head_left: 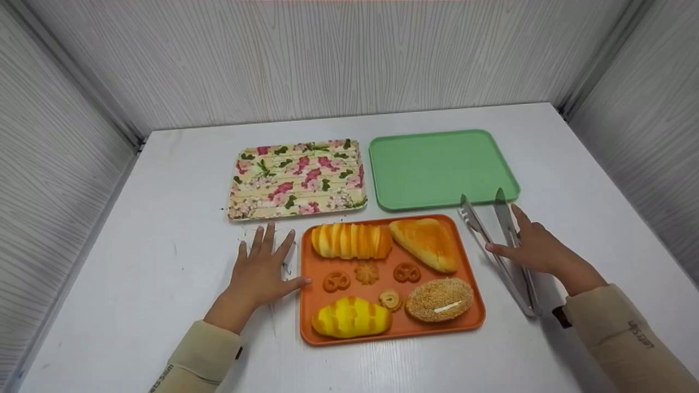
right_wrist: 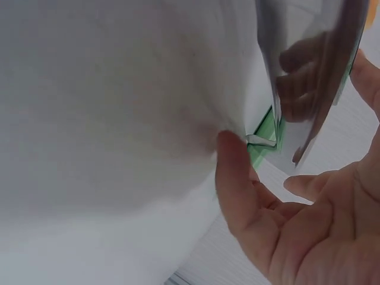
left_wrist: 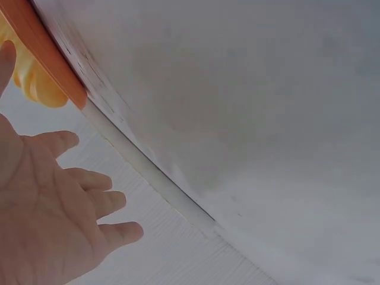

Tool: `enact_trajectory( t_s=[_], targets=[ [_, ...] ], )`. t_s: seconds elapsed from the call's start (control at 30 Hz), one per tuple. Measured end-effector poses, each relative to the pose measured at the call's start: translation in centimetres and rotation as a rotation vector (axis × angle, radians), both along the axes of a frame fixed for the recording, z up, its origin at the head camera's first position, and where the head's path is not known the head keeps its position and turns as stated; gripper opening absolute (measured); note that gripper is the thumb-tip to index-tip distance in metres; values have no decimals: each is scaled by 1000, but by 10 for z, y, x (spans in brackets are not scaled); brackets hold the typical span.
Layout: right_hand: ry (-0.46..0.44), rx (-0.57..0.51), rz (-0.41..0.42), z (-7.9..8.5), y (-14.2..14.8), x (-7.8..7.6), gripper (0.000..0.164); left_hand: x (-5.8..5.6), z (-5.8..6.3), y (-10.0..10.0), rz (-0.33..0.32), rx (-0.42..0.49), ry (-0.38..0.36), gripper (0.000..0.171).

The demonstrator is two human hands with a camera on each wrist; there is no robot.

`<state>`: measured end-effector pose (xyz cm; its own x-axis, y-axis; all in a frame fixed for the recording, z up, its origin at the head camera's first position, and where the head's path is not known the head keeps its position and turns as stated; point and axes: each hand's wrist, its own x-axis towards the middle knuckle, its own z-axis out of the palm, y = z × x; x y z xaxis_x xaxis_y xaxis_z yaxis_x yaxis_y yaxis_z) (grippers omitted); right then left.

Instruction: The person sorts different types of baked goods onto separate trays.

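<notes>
My left hand lies palm down with fingers spread, thumb tip at the left rim of an orange tray. Straddling metal tongs is my right hand, its thumb and fingers apart on either side. A gap shows between fingertips and tongs in the right wrist view. The tongs lie with spread tips over the green tray's front edge. The orange tray holds a ridged loaf, a triangular bread, a sesame-coated oval bun, a yellow bun and several small cookies.
Behind the orange tray, a floral tray sits at left and a green tray at right, both with nothing on them. Pale wood-grain panels enclose the white table at the back and sides.
</notes>
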<state>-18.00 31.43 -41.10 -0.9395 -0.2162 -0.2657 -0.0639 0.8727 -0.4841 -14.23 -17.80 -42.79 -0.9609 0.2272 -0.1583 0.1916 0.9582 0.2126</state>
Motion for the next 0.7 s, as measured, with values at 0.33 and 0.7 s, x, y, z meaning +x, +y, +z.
enact_trajectory(
  t_s=[0.33,0.7],
  targets=[
    [-36,-31,-3,-7,4,-1,109,2,-1,0,-51,17,-50,96],
    [-55,-56,-20,-4,-3,2,107,2,-3,2,-103,23,-70,91]
  ],
)
